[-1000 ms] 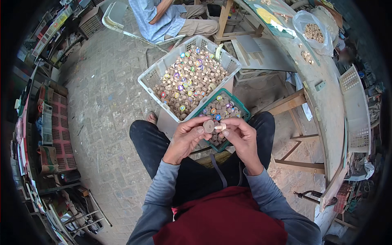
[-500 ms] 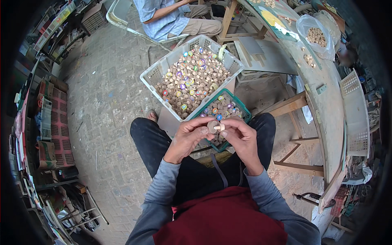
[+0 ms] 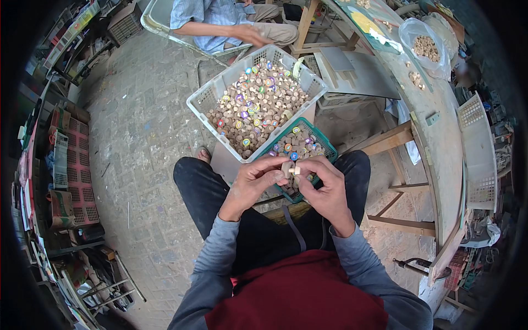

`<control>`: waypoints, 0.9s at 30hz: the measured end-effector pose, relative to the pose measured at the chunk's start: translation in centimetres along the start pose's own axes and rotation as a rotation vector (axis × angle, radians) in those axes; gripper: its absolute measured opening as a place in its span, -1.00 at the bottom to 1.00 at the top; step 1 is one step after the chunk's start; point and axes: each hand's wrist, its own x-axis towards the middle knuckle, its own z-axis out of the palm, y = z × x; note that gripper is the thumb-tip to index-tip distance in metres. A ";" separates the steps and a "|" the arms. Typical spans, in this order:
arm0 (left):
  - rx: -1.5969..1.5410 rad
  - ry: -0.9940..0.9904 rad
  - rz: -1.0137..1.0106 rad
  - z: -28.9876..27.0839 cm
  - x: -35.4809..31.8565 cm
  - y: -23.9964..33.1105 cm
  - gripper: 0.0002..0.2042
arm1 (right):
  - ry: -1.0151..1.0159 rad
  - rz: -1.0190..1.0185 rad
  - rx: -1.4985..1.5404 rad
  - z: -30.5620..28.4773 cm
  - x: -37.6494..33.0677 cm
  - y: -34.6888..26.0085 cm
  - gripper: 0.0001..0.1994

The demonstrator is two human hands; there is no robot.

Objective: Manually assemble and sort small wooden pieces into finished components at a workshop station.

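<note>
Between thumb and fingers, my left hand (image 3: 247, 184) pinches a round wooden disc (image 3: 286, 168), turned nearly edge-on. My right hand (image 3: 328, 186) holds a small pale wooden peg (image 3: 296, 171) with a thicker head, its thin end pointing at the disc. The two pieces meet or nearly meet; I cannot tell whether the peg has entered the disc. Under both hands, between my knees, is a green basket (image 3: 330, 147) of wooden discs, some with coloured faces. Beyond it, a large white crate (image 3: 204, 100) holds many wooden pieces, some with coloured round faces.
A seated person (image 3: 212, 27) reaches one hand toward the crate's far edge. On the right stands a curved workbench (image 3: 440, 126) with a plastic bag (image 3: 426, 50) of small wooden pieces and a clamp (image 3: 421, 268) at its near end. Shelves with pink baskets (image 3: 80, 170) line the left.
The disc in my left hand has turned more edge-on, and the peg has shifted slightly. The other person's arm has swung down toward the crate.
</note>
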 end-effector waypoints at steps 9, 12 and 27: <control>0.122 -0.011 0.032 -0.5 0.0 0.2 -0.67 | -0.017 0.005 -0.026 0.3 -0.2 0.2 -0.72; 0.153 -0.013 0.039 -0.5 0.0 0.4 -0.67 | -0.014 0.033 0.008 0.6 -0.3 0.3 -0.74; 0.365 -0.001 0.162 -0.5 0.3 0.1 -0.68 | -0.004 0.175 0.161 1.1 -0.7 1.4 -0.77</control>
